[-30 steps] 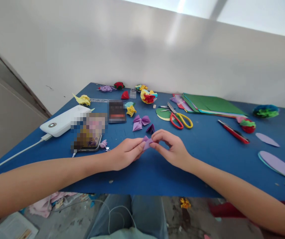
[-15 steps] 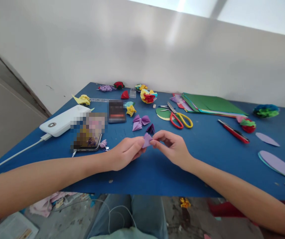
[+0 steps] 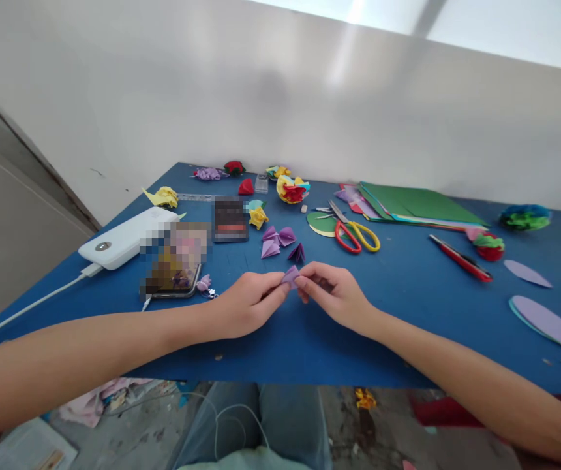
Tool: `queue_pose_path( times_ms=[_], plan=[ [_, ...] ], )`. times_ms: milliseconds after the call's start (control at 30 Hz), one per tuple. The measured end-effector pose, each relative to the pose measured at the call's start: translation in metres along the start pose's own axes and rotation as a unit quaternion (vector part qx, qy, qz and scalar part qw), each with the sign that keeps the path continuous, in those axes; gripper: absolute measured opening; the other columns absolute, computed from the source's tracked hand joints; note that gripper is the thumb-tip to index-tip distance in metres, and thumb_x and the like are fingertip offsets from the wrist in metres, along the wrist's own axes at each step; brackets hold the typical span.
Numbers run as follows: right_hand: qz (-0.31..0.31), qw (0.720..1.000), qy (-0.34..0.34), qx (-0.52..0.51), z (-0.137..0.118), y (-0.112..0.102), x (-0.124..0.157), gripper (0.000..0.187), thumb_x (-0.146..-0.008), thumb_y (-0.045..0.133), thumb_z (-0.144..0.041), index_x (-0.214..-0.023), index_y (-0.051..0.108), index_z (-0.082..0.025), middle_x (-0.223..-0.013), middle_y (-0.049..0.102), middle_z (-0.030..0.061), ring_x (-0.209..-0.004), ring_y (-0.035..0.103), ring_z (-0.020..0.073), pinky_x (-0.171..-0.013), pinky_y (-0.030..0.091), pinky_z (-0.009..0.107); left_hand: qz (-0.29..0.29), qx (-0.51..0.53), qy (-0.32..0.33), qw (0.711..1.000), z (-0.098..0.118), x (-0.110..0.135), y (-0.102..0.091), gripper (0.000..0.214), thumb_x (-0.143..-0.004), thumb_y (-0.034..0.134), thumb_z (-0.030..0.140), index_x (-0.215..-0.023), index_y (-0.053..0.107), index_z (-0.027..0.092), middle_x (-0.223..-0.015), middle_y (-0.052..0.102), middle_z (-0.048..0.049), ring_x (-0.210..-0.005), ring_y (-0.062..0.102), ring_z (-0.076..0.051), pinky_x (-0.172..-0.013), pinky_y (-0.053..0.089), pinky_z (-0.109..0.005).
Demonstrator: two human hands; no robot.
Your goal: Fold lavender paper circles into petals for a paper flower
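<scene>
A small folded piece of purple paper [image 3: 291, 277] is pinched between my two hands, just above the blue table near its front edge. My left hand [image 3: 254, 301] grips its left side with thumb and fingers. On the right side, the fingertips of my right hand [image 3: 335, 291] are closed on the same paper. Just beyond my hands lie folded purple petals [image 3: 271, 248], grouped together, and a darker purple folded piece [image 3: 297, 253] stands apart from them to the right.
Scissors [image 3: 356, 235] with red and yellow handles lie behind my right hand. A phone [image 3: 175, 271] and a white power bank [image 3: 126, 238] with a cable sit left. Green paper sheets [image 3: 417, 202], a red cutter [image 3: 461, 259] and purple paper ovals [image 3: 549, 323] are right.
The purple paper has turned between my fingers and shows a narrower, more folded shape. My left thumb and fingers have shifted their hold; the things on the table stay put.
</scene>
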State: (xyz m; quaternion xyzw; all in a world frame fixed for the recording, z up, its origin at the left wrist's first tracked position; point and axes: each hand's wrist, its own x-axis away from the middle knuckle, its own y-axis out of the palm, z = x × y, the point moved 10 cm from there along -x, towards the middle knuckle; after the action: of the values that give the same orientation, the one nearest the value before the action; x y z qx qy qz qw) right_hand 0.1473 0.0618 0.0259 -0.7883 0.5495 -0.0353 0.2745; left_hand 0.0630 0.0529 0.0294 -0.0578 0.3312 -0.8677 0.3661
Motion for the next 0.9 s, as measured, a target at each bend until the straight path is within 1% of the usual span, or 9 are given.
queue_pose_path(
  times_ms=[100, 200, 367, 433, 567, 667, 700, 767, 900],
  plan=[
    [-0.006, 1.000, -0.005, 0.025, -0.002, 0.001, 0.001, 0.019, -0.087, 0.048, -0.034, -0.081, 0.056, -0.018, -0.066, 0.056, -0.0008, -0.059, 0.053, 0.0097, -0.058, 0.042, 0.022, 0.009, 0.007, -0.015, 1.000, -0.005, -0.001, 0.000, 0.031, -0.091, 0.033, 0.032, -0.073, 0.050, 0.014, -0.055, 0.041, 0.0052, -0.050, 0.036, -0.006, -0.048, 0.028, -0.018],
    [-0.015, 0.999, -0.008, 0.030, -0.005, 0.002, 0.001, 0.020, -0.087, 0.047, -0.034, -0.081, 0.056, -0.017, -0.067, 0.056, -0.0003, -0.060, 0.052, 0.0097, -0.058, 0.042, 0.022, 0.009, 0.027, -0.014, 0.999, -0.007, -0.001, 0.003, 0.033, -0.091, 0.033, 0.034, -0.070, 0.049, 0.014, -0.055, 0.041, 0.0047, -0.050, 0.037, -0.007, -0.048, 0.029, -0.018],
    [-0.089, 0.996, 0.002, -0.010, -0.005, 0.017, 0.004, 0.022, -0.087, 0.046, -0.035, -0.081, 0.054, -0.016, -0.068, 0.055, 0.0001, -0.059, 0.053, 0.0096, -0.057, 0.044, 0.022, -0.009, 0.061, -0.014, 0.998, -0.008, 0.000, 0.010, 0.032, -0.092, 0.032, 0.035, -0.080, 0.052, 0.013, -0.053, 0.044, 0.0042, -0.047, 0.037, -0.007, -0.046, 0.029, -0.019],
    [-0.101, 0.995, 0.001, -0.017, -0.007, 0.019, 0.006, 0.020, -0.086, 0.048, -0.034, -0.081, 0.053, -0.016, -0.069, 0.055, 0.0002, -0.060, 0.053, 0.0096, -0.057, 0.044, 0.022, -0.012, 0.061, -0.014, 0.998, -0.006, 0.001, 0.009, 0.032, -0.092, 0.031, 0.034, -0.081, 0.053, 0.013, -0.053, 0.045, 0.0038, -0.047, 0.038, -0.007, -0.046, 0.030, -0.019],
    [-0.115, 0.992, 0.021, -0.046, -0.005, 0.021, 0.008, 0.020, -0.086, 0.048, -0.034, -0.080, 0.052, -0.015, -0.067, 0.055, 0.0004, -0.056, 0.052, 0.0088, -0.055, 0.044, 0.021, -0.031, 0.037, 0.030, 0.998, 0.006, 0.002, 0.009, 0.027, -0.092, 0.032, 0.028, -0.085, 0.054, 0.014, -0.063, 0.051, 0.0021, -0.056, 0.044, -0.008, -0.054, 0.035, -0.019],
    [-0.105, 0.991, 0.043, -0.066, -0.001, 0.018, 0.007, 0.021, -0.086, 0.049, -0.036, -0.080, 0.051, -0.016, -0.063, 0.053, -0.0015, -0.051, 0.049, 0.0077, -0.050, 0.041, 0.020, 0.000, 0.007, 0.046, 0.999, 0.007, 0.001, 0.002, 0.023, -0.091, 0.034, 0.025, -0.080, 0.051, 0.014, -0.069, 0.051, 0.0014, -0.062, 0.047, -0.009, -0.060, 0.036, -0.019],
    [-0.102, 0.992, 0.042, -0.057, 0.000, 0.017, 0.006, 0.021, -0.086, 0.049, -0.036, -0.080, 0.051, -0.016, -0.061, 0.052, -0.0022, -0.050, 0.048, 0.0075, -0.049, 0.040, 0.019, 0.011, 0.001, 0.043, 0.999, 0.005, 0.000, 0.000, 0.023, -0.091, 0.035, 0.024, -0.076, 0.050, 0.014, -0.068, 0.051, 0.0016, -0.062, 0.047, -0.009, -0.060, 0.036, -0.019],
    [-0.111, 0.993, 0.019, -0.016, -0.002, 0.018, 0.006, 0.024, -0.086, 0.047, -0.036, -0.074, 0.052, -0.015, -0.057, 0.051, -0.0027, -0.049, 0.046, 0.0073, -0.049, 0.038, 0.019, 0.014, 0.001, 0.038, 0.999, 0.001, -0.001, 0.000, 0.025, -0.090, 0.034, 0.022, -0.071, 0.048, 0.014, -0.065, 0.050, 0.0022, -0.060, 0.046, -0.008, -0.058, 0.035, -0.019],
    [-0.134, 0.988, -0.040, 0.069, -0.012, 0.021, 0.006, 0.037, -0.088, 0.043, -0.035, -0.060, 0.053, -0.015, -0.054, 0.051, -0.0019, -0.050, 0.045, 0.0076, -0.050, 0.035, 0.019, 0.009, 0.009, 0.037, 0.999, 0.000, -0.001, 0.001, 0.024, -0.089, 0.035, 0.018, -0.069, 0.048, 0.014, -0.061, 0.050, 0.0030, -0.057, 0.045, -0.008, -0.057, 0.034, -0.019]
  ],
)
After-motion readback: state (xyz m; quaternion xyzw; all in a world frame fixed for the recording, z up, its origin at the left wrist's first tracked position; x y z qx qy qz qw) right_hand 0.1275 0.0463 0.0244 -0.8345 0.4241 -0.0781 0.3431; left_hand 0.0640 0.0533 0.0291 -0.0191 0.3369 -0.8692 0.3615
